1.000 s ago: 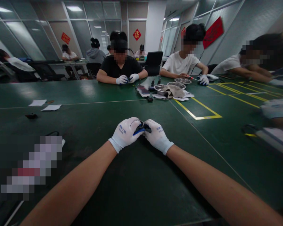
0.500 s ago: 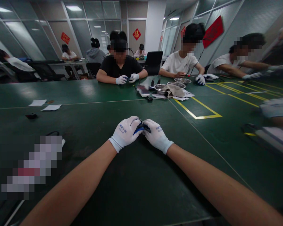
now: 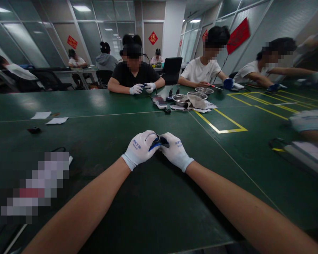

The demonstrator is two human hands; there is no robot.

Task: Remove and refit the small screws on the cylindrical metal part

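Note:
My left hand, in a white glove with a blue palm side, is closed round a small dark part with a rounded, shiny edge. Facing it, my right hand, gloved alike, pinches a small black piece. Both hands meet just above the green table, fingertips almost touching. Whether the two dark bits form one object I cannot tell, since the fingers cover most of them.
On the green table, a blurred-out pale long item lies left, near a small black object and white papers. Metal bowls and a cloth stand ahead. Co-workers sit opposite; another person's gloved hand is at right.
My hands stay almost in place; the fingers shift slightly and more of the dark part shows between them. Across the table, two co-workers' gloved hands have turned, showing blue.

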